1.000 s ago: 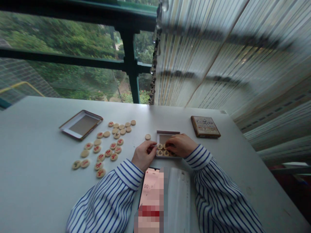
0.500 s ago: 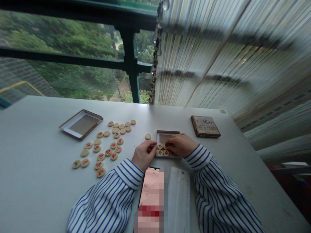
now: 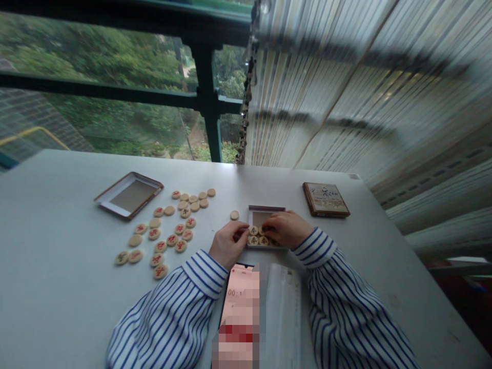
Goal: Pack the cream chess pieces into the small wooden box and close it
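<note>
A shallow open box [image 3: 267,208] lies in front of me, with several xiangqi pieces [image 3: 253,240] bearing black characters set in rows in its near part. My left hand [image 3: 229,243] is at the box's left wall, thumb and forefinger closed on its edge. Over the right side of the box, my right hand [image 3: 289,228] has its fingers bent down onto a xiangqi piece [image 3: 262,231], which they partly cover. The pieces beneath that palm are hidden. One loose piece [image 3: 234,215] lies face down just beyond my left hand.
Scattered xiangqi pieces [image 3: 171,240], some red-marked, some face down, spread over the left of the white table [image 3: 69,215]. Behind them is an upturned box lid [image 3: 148,202]. A closed decorated box [image 3: 326,200] sits at right. A phone [image 3: 238,297] and a translucent case [image 3: 283,312] lie between my forearms.
Almost nothing differs. Both hands keep their places at the box, and the whole view has shifted very slightly.
</note>
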{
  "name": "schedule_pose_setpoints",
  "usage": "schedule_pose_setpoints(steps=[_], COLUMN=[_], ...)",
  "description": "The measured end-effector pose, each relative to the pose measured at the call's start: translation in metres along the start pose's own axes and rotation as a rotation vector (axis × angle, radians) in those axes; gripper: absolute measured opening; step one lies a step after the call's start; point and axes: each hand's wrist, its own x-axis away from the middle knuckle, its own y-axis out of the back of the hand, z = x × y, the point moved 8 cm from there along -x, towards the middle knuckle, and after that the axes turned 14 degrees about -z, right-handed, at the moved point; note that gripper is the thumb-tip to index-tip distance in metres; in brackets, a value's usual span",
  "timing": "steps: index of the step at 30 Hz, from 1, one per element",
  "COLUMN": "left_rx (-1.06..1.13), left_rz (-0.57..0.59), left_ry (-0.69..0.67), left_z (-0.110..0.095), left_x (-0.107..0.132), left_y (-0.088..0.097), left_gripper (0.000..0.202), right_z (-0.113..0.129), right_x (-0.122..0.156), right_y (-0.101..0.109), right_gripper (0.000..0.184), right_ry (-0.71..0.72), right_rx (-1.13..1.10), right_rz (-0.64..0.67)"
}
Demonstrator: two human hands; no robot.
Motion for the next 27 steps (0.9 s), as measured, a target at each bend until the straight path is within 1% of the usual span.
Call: schedule_pose_setpoints(steps=[6,14,22,27], left_rx=[-0.007,-0.019,-0.020,-0.023], left_rz=[-0.010,-0.006,-0.015,-0.007], left_ry=[0.003,0.004,0.001,0.007], left_z=[-0.001,0.000,-0.003,0.000], left_x=[-0.001,-0.001,-0.001,-0.001], left_y=[0.001,0.001,0.002,0.002], left_gripper=[0.015,0.015,0.016,0.016], right_z=[-0.001,0.000,-0.005,-0.009], right_x=[-0.001,0.000,0.000,0.000], right_y=[-0.002,0.000,0.005,0.013], right_gripper=[0.023,0.023,0.024,0.027], right_ry=[-0.008,0.008,-0.017,-0.061], right_rx=[-0.004,0.009,0.014,0.013], right_rz=[0.011,-0.008,-0.046,-0.117])
